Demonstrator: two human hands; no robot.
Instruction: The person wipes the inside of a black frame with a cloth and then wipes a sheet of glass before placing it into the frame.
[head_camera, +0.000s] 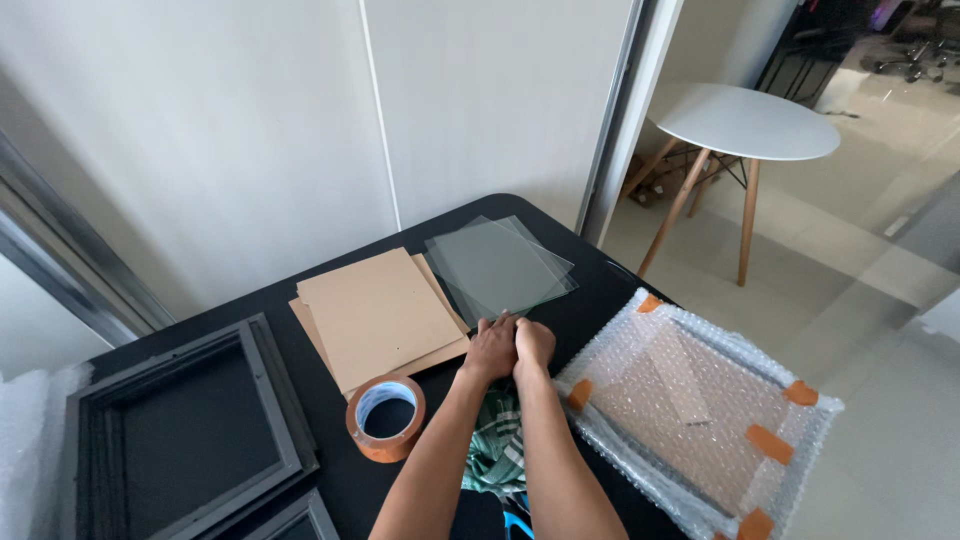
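Head view: we are pressing both hands, left hand (490, 350) and right hand (534, 344), fingers together, onto the glass panes' (498, 268) near edge on the tabletop (590, 300); lifting gently, evenly seems wise.

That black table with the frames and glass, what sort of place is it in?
Probably a small picture-framing or packing corner in an office or home. Dark frames, glass sheets and a bubble-wrapped parcel lie on the black table, beside a tape roll.
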